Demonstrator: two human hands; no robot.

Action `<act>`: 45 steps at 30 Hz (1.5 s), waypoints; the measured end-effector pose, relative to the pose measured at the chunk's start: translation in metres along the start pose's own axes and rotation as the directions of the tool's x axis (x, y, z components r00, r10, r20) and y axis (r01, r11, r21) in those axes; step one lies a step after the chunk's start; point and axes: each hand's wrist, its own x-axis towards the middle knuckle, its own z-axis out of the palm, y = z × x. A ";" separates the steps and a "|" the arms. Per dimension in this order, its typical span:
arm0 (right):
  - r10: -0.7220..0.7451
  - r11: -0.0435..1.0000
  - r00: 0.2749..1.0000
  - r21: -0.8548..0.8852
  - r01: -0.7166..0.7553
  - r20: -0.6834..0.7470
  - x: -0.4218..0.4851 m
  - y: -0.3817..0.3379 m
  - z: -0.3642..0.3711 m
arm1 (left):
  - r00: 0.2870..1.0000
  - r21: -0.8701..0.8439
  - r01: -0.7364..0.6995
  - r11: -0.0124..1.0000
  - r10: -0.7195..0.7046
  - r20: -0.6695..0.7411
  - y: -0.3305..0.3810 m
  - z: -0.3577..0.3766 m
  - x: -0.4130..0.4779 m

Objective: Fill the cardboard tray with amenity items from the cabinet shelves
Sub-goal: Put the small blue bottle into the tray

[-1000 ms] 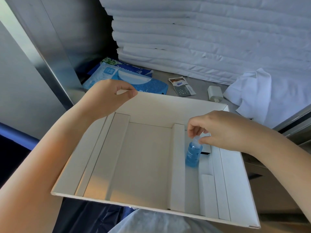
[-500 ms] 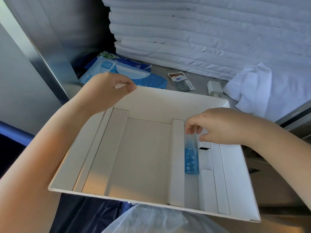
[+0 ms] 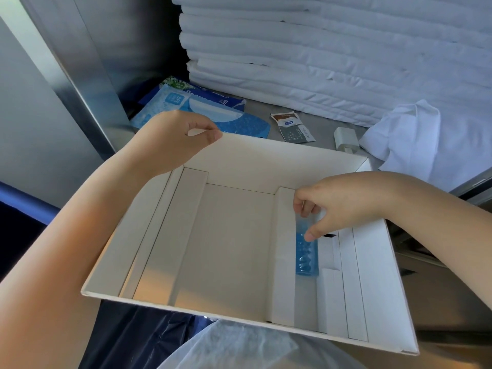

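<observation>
1 cardboard tray, held tilted in front of a cabinet shelf. 2 hands in view.

The left hand is at the tray's far-left corner, its grip pinching the far rim: thumb inside, fingers curled over the outside.

The right hand reaches into the right part of the tray. Its grip is curled around the far end of 1 blue bottle, with the thumb tip pressing on the bottle's side and the fingers on the cap end.

The bottle lies flat in the narrow right channel, lengthwise near to far, just right of the raised divider strip. It is the only item in the tray. The wide middle section and the left channel show bare cardboard.

On the shelf beyond the tray:
- At far left, blue tissue packs overlap; at least 2, and I cannot tell the exact count.
- In the middle, 2 small sachets touch each other.
- Right of them is 1 white adapter.
- At far right is 1 crumpled white cloth.
- Behind all of this is 1 tall stack of folded white linens; the layers are too many to count surely.

Below the tray's near edge are 1 translucent white plastic bag and dark blue plastic.
</observation>
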 end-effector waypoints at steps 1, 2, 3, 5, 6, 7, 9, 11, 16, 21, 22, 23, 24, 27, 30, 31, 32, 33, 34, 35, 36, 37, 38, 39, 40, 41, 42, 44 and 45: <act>-0.003 1.000 1.000 -0.005 0.003 0.014 0.000 0.000 0.000 | 1.000 -0.001 0.000 1.000 0.000 0.000 0.000 0.000 0.000; -0.006 1.000 1.000 -0.008 0.007 0.029 0.000 0.000 0.000 | 1.000 -0.001 0.000 1.000 0.000 0.002 0.000 0.000 0.000; -0.014 1.000 0.999 -0.011 0.014 0.040 0.001 0.000 -0.001 | 1.000 0.000 0.001 1.000 -0.001 0.005 0.000 0.000 0.000; -0.033 0.999 0.998 -0.016 0.034 0.057 0.001 0.001 -0.001 | 1.000 -0.001 0.001 1.000 -0.001 0.009 0.000 -0.001 -0.001; -0.042 0.999 0.997 -0.014 0.043 0.069 0.001 0.001 -0.001 | 1.000 -0.001 -0.001 1.000 0.001 0.009 0.000 -0.001 -0.001; -0.051 0.999 0.995 -0.009 0.052 0.086 0.001 0.001 -0.002 | 1.000 0.000 -0.002 1.000 0.002 0.009 0.000 -0.001 -0.001; -0.064 0.998 0.989 -0.003 0.065 0.130 0.000 0.000 -0.002 | 1.000 -0.001 -0.004 1.000 0.004 0.008 0.000 -0.001 -0.002; -0.076 0.997 0.984 -0.010 0.079 0.162 -0.001 -0.001 -0.002 | 1.000 -0.003 -0.013 1.000 0.013 0.009 0.000 -0.001 -0.002; -0.102 0.994 0.974 -0.025 0.110 0.203 -0.002 -0.005 0.001 | 1.000 0.007 -0.027 1.000 0.027 0.007 0.001 -0.001 -0.003; -0.128 0.990 0.965 -0.034 0.140 0.229 -0.005 -0.008 0.007 | 1.000 0.010 -0.032 0.999 0.032 0.002 0.002 0.000 -0.002; -0.133 0.989 0.963 -0.039 0.146 0.234 -0.005 -0.009 0.009 | 1.000 0.011 -0.031 0.999 0.031 0.000 0.002 0.000 -0.002; -0.137 0.988 0.962 -0.043 0.151 0.238 -0.006 -0.009 0.010 | 1.000 0.012 -0.031 0.999 0.031 -0.002 0.001 0.000 -0.003; -0.142 0.987 0.960 -0.045 0.157 0.240 -0.007 -0.010 0.012 | 1.000 0.011 -0.030 0.999 0.030 -0.004 0.001 0.000 -0.003; -0.167 0.981 0.956 -0.054 0.185 0.242 -0.009 -0.012 0.013 | 0.999 0.011 -0.030 0.999 0.031 -0.015 0.000 0.000 -0.003; -0.187 0.977 0.946 -0.048 0.207 0.264 -0.010 -0.015 0.016 | 0.999 0.010 -0.035 0.999 0.035 -0.016 0.000 0.000 -0.002; -0.193 0.976 0.943 -0.047 0.213 0.272 -0.010 -0.016 0.017 | 0.999 0.009 -0.035 0.999 0.035 -0.016 0.000 0.001 -0.002; -0.198 0.974 0.941 -0.050 0.220 0.275 -0.010 -0.016 0.018 | 0.999 0.008 -0.035 0.999 0.035 -0.018 0.000 0.001 -0.002; -0.203 0.973 0.940 -0.053 0.226 0.275 -0.010 -0.016 0.018 | 0.999 0.008 -0.035 0.999 0.035 -0.019 -0.001 0.001 -0.002; -0.207 0.972 0.940 -0.053 0.229 0.272 -0.010 -0.016 0.019 | 0.999 0.009 -0.035 0.999 0.035 -0.018 -0.001 0.001 -0.002; -0.210 0.972 0.940 -0.050 0.232 0.271 -0.010 -0.016 0.019 | 0.999 0.012 -0.033 0.999 0.033 -0.017 -0.001 0.001 -0.001; -0.212 0.971 0.939 -0.048 0.233 0.270 -0.011 -0.015 0.019 | 0.999 0.015 -0.032 0.999 0.033 -0.017 -0.001 0.001 -0.001; -0.213 0.971 0.940 -0.048 0.234 0.268 -0.011 -0.015 0.019 | 0.999 0.017 -0.033 0.999 0.033 -0.016 -0.001 0.001 -0.001; -0.212 0.971 0.941 -0.051 0.234 0.264 -0.010 -0.015 0.019 | 0.999 0.018 -0.034 0.999 0.034 -0.015 -0.001 0.001 -0.001; -0.212 0.971 0.942 -0.053 0.233 0.260 -0.010 -0.015 0.019 | 0.999 0.018 -0.034 0.999 0.035 -0.013 -0.001 0.001 0.000; -0.208 0.972 0.944 -0.055 0.229 0.255 -0.010 -0.015 0.019 | 0.999 0.015 -0.034 0.999 0.034 -0.014 -0.001 0.001 0.000; -0.204 0.973 0.949 -0.056 0.223 0.242 -0.010 -0.014 0.018 | 0.999 0.010 -0.032 0.999 0.033 -0.016 -0.001 0.001 0.000; -0.198 0.975 0.955 -0.052 0.214 0.222 -0.010 -0.013 0.017 | 0.999 0.005 -0.030 1.000 0.030 -0.019 -0.001 0.001 0.000; -0.193 0.980 0.969 -0.018 0.198 0.153 -0.012 -0.010 0.012 | 1.000 0.000 -0.021 1.000 0.021 -0.019 -0.002 0.001 0.000; -0.198 0.980 0.974 0.013 0.198 0.106 -0.014 -0.008 0.007 | 1.000 -0.002 -0.015 1.000 0.015 -0.018 -0.002 0.001 0.000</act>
